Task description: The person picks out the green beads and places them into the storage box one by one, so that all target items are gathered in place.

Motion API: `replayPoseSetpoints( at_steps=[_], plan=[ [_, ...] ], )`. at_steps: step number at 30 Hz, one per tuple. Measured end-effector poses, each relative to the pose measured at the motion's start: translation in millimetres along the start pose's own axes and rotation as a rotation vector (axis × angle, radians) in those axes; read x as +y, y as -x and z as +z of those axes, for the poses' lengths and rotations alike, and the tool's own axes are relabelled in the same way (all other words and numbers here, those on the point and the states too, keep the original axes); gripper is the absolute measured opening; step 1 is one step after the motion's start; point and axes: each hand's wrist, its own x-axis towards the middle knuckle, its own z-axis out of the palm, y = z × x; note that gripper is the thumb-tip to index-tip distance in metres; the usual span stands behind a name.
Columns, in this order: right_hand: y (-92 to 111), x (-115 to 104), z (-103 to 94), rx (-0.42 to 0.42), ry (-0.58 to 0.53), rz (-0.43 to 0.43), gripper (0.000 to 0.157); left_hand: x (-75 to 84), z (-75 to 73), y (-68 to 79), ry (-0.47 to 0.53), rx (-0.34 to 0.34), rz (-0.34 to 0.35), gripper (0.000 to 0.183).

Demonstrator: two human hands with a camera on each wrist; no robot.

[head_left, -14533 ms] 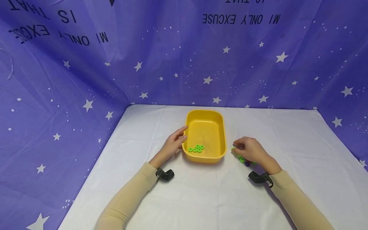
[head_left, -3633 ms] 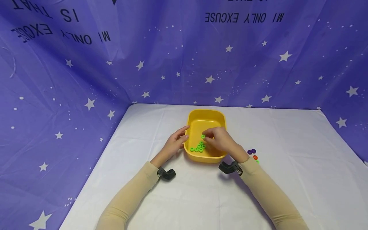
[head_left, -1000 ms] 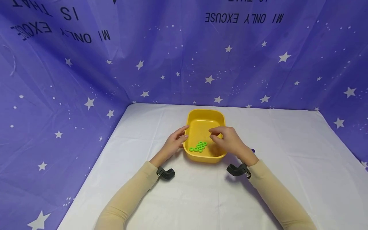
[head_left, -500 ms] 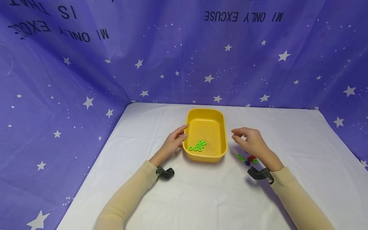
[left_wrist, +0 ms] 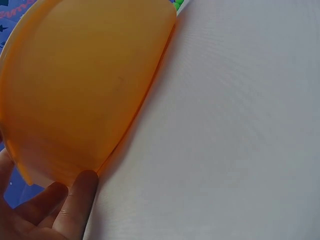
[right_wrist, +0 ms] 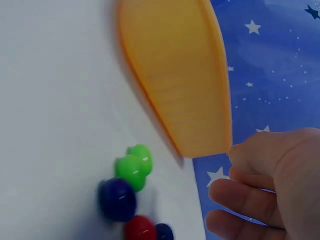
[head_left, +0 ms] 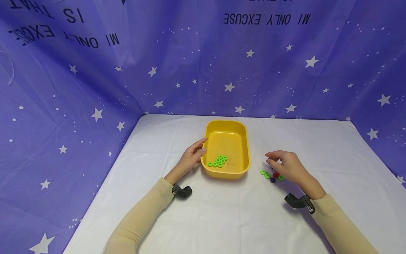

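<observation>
Red bead (head_left: 276, 175) partly hidden, right hand (head_left: 288, 166) above

The box (head_left: 227, 145) is coloured plain yellow, and bright green is seen on the beads (head_left: 218, 162) inside it. To the right, the loose beads (head_left: 267, 176) are coloured green, red and dark blue. The table (head_left: 203, 218) is covered in plain white. The far cloth (head_left: 203, 97) is coloured bluish purple and sprinkled with white stars and dots, with black letters (head_left: 266, 19) printed. Both sleeves (head_left: 136, 211) are coloured tan.
</observation>
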Motion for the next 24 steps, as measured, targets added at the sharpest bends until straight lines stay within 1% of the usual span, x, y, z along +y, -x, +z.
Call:
replayPoseSetpoints(
  at_steps=[4,10,15,21,24],
  plan=[
    [5.6,3.9,5.4,-0.032,-0.018,0.0,0.024,-0.4,-0.4,-0.2,0.005,0.001,-0.005,0.052],
    [9.9,5.8,13.2,-0.034,-0.045,-0.043,0.022,2.4,0.8,0.4,0.014,-0.006,-0.013,0.054],
    [9.6,3.7,13.9,-0.045,-0.038,-0.053,0.022,2.4,1.2,-0.2,0.016,-0.003,-0.019,0.054],
    [9.6,3.5,16.6,-0.084,0.005,-0.064,0.025,1.7,0.5,-0.7,0.008,0.003,-0.013,0.053],
    [10.2,4.1,18.2,-0.083,0.023,-0.07,0.025,1.8,0.3,-1.5,0.006,-0.004,-0.024,0.053]
  ],
)
